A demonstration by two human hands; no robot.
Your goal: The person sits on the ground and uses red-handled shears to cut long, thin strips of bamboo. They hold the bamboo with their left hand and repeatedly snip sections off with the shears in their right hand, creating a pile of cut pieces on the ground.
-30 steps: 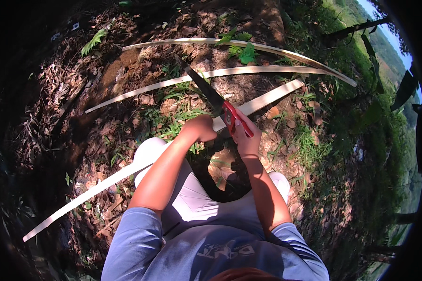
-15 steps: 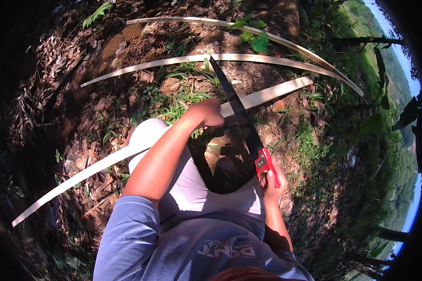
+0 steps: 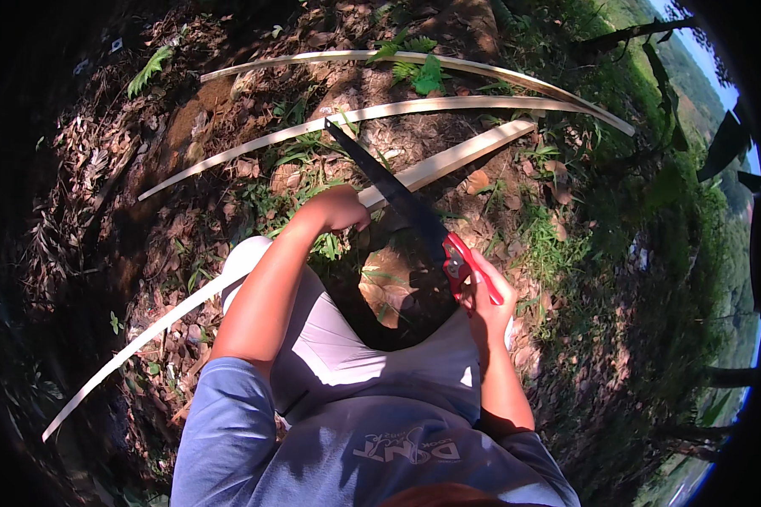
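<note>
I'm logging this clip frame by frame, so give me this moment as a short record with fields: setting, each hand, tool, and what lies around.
setting: outdoors, bare soil with dry leaves, grass at the right
left hand: pressed on the nearest strip, holding it down
right hand: gripping the saw's red handle
saw: dark blade lying slantwise across the strip beside the left hand
other strips: two long pale ones lying on the ground farther off
plants: small fern between them

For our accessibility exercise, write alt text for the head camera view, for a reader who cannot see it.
Seen from above, a person outdoors draws a red-handled saw with the right hand across a long pale wooden strip, which the left hand holds down. Two more pale strips lie beyond on leafy soil.
</note>
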